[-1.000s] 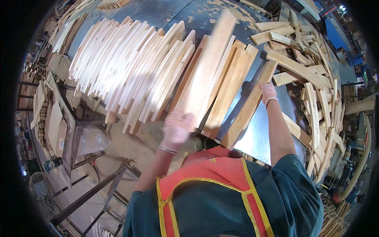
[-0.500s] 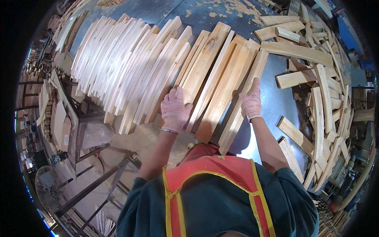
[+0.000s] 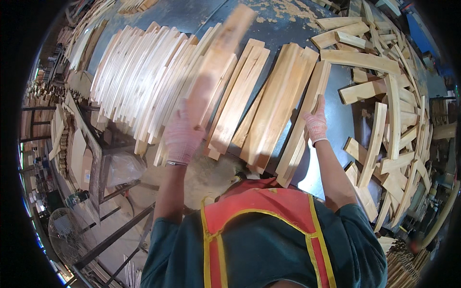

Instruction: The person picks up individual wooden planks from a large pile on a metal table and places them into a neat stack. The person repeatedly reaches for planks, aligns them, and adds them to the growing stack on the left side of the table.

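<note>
My left hand, in a pale pinkish knit glove, grips the near end of a wooden board. That board is blurred and lies slanted above the row of pale boards at the left. My right hand, gloved alike, rests along the outer side of the rightmost board, fingers stretched out and thumb by its top. Between my hands lie a wide yellowish board and a narrower pair of boards, with dark gaps between them.
Tightly ranked pale boards stand at the left on the metal table. A jumbled heap of curved wood pieces covers the right side. Wood debris lies at the far edge. A metal frame and a fan are lower left.
My left hand has taken hold of a board from the middle group and carried it left, over the pale row. My right hand stays at the rightmost board, slightly further right in view.
</note>
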`<control>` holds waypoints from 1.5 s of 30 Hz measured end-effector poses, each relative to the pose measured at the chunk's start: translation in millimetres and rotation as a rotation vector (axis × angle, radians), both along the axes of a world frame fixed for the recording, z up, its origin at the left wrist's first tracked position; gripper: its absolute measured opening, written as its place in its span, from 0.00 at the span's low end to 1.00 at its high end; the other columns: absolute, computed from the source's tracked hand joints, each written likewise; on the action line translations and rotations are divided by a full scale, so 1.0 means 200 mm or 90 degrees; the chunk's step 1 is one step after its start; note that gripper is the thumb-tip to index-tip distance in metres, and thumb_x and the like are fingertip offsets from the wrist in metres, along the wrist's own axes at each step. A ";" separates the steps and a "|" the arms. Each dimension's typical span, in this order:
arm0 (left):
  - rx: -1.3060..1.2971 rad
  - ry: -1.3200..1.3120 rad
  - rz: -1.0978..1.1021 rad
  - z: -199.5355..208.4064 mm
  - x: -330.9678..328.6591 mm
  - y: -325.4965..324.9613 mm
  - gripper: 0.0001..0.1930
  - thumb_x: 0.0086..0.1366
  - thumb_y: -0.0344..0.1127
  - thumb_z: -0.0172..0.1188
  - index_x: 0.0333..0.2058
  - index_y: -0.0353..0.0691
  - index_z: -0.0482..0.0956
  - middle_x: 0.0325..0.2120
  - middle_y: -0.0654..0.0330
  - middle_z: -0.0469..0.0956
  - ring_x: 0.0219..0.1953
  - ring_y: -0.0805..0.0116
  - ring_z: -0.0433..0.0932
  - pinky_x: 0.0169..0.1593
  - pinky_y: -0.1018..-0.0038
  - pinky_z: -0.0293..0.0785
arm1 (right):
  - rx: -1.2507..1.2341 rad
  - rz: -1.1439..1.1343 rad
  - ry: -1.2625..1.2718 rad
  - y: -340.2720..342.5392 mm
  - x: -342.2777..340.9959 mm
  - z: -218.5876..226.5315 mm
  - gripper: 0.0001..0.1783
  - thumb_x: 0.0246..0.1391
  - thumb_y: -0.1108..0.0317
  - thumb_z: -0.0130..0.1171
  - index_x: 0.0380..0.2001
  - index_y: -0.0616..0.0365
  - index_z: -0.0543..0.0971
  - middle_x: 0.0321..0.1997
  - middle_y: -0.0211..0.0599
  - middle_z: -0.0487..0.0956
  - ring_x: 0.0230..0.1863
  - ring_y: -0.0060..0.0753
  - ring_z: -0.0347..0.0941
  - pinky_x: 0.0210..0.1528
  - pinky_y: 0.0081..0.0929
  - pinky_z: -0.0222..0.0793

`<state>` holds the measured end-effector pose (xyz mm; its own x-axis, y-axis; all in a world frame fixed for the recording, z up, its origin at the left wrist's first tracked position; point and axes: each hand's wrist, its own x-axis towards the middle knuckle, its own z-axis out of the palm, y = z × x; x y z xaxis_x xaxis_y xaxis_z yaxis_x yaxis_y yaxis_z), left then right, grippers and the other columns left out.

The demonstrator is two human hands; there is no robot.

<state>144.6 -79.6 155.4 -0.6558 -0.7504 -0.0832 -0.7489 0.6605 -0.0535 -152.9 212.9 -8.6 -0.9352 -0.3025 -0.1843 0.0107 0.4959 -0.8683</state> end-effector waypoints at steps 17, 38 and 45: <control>0.549 -0.014 0.195 -0.34 0.01 0.23 0.53 0.57 0.50 0.68 0.77 0.39 0.52 0.71 0.36 0.64 0.67 0.40 0.73 0.69 0.56 0.73 | -0.299 0.018 -0.119 -0.49 0.42 0.30 0.59 0.49 0.84 0.62 0.82 0.56 0.45 0.81 0.46 0.60 0.76 0.43 0.61 0.76 0.32 0.57; 0.088 0.180 -0.219 -0.54 -0.01 0.44 0.45 0.65 0.57 0.62 0.74 0.40 0.61 0.73 0.47 0.64 0.74 0.45 0.63 0.74 0.53 0.60 | 0.347 0.064 0.114 -0.34 0.31 0.30 0.41 0.58 0.51 0.67 0.69 0.62 0.69 0.69 0.57 0.74 0.71 0.60 0.67 0.74 0.42 0.62; 0.538 0.113 0.078 -0.56 -0.50 0.49 0.52 0.64 0.61 0.65 0.77 0.39 0.52 0.73 0.42 0.63 0.75 0.47 0.62 0.76 0.59 0.60 | -0.377 -0.087 -0.257 -0.37 0.48 0.07 0.55 0.56 0.67 0.72 0.79 0.65 0.51 0.82 0.51 0.58 0.77 0.51 0.60 0.78 0.39 0.56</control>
